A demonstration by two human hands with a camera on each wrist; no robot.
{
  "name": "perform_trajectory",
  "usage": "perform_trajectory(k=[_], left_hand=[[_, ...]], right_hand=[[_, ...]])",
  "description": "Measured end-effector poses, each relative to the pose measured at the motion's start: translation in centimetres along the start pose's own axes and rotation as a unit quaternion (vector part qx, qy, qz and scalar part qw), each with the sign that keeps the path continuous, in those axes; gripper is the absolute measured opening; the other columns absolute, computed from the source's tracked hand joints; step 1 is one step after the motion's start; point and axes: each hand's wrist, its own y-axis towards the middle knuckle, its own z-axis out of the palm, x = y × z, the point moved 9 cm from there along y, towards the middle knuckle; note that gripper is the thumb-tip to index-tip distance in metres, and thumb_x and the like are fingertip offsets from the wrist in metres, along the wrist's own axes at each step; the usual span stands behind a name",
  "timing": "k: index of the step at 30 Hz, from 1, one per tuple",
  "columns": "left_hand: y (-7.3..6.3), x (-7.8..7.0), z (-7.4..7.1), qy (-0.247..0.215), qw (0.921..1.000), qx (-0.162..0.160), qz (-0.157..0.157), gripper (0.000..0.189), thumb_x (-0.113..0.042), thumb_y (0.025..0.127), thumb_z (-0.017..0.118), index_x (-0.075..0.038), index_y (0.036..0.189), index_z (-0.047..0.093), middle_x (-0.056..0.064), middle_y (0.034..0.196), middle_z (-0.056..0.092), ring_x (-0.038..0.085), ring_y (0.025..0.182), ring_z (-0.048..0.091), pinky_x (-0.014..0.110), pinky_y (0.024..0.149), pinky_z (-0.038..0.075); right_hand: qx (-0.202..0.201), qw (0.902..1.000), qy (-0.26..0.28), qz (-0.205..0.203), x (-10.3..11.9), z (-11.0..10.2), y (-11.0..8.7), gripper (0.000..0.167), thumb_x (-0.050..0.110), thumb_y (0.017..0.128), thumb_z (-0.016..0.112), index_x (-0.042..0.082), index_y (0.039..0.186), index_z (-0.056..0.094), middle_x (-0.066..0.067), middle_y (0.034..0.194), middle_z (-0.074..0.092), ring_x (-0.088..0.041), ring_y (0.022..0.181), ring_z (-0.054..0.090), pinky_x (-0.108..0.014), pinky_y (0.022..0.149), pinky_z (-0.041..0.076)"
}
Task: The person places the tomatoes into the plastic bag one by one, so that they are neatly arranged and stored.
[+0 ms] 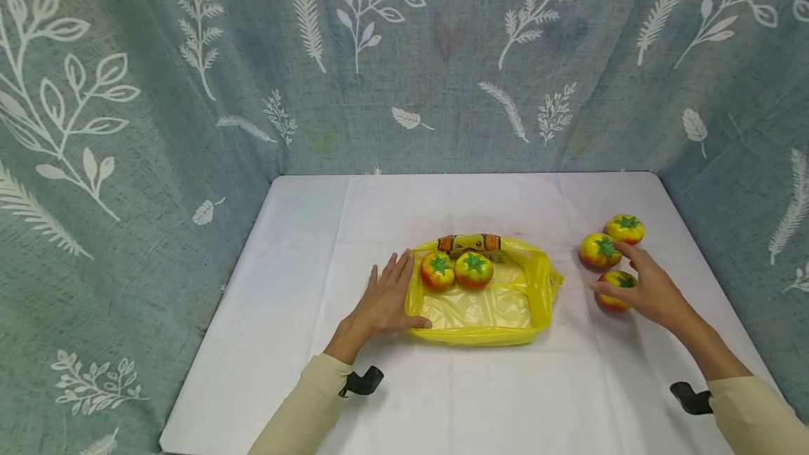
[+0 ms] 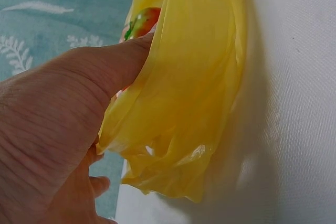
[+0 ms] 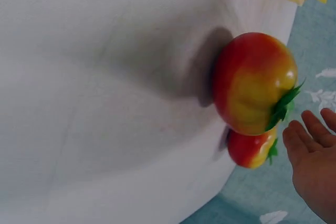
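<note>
A yellow plastic bag (image 1: 468,336) lies with its mouth spread wide on the white table. Two red-and-yellow tomatoes with green leafy tops, a left one (image 1: 437,272) and a right one (image 1: 474,271), sit inside near its back wall. My left hand (image 1: 379,304) rests at the bag's left side, fingers straight and thumb over the rim. My right hand (image 1: 651,290) hovers with thumb and forefinger apart over the front tomato (image 1: 610,296). Its forefinger reaches beside the middle tomato (image 1: 597,253); the back tomato (image 1: 624,229) lies beyond. The right wrist view shows a nearer tomato (image 3: 252,82) by the spread fingers.
A white table (image 1: 303,251) carries everything. Blue-green curtains with white leaf prints, such as the back curtain (image 1: 442,118), stand close around its back and sides. A black strap piece (image 1: 363,380) sticks out at the left wrist, and another (image 1: 690,399) at the right.
</note>
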Motion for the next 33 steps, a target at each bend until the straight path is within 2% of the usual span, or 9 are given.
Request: perform_trajectory(k=[17, 25, 33], left_hand=[[-0.1, 0.0, 0.0, -0.007, 1.0, -0.003, 0.001, 0.131, -0.065, 0.072, 0.081, -0.004, 0.163, 0.008, 0.012, 0.169, 0.007, 0.034, 0.155, 0.005, 0.064, 0.119, 0.006], [-0.1, 0.1, 0.0, -0.003, 1.0, -0.004, 0.002, 0.132, -0.066, 0.072, 0.081, -0.004, 0.163, 0.008, 0.013, 0.169, 0.007, 0.034, 0.155, 0.005, 0.065, 0.118, 0.007], [-0.2, 0.1, 0.0, 0.0, 1.0, -0.001, -0.001, 0.131, -0.066, 0.072, 0.081, -0.004, 0.163, 0.011, 0.012, 0.169, 0.006, 0.034, 0.155, 0.005, 0.065, 0.118, 0.006]], right_hand=[[0.0, 0.9992, 0.037, 0.018, -3.5, 0.8, -0.6, 0.107, 0.045, 0.09, 0.076, -0.014, 0.154, 0.014, -0.044, 0.151, 0.022, -0.065, 0.132, 0.026, -0.075, 0.098, 0.034], [0.005, 0.9991, 0.034, 0.027, -4.4, 1.4, -0.6, 0.104, 0.044, 0.09, 0.076, -0.015, 0.152, 0.018, -0.045, 0.147, 0.026, -0.063, 0.129, 0.031, -0.072, 0.099, 0.037], [-0.001, 0.9988, 0.032, 0.037, -4.9, 1.8, -0.9, 0.098, 0.044, 0.091, 0.074, -0.014, 0.151, 0.022, -0.044, 0.147, 0.027, -0.059, 0.129, 0.031, -0.073, 0.101, 0.033]])
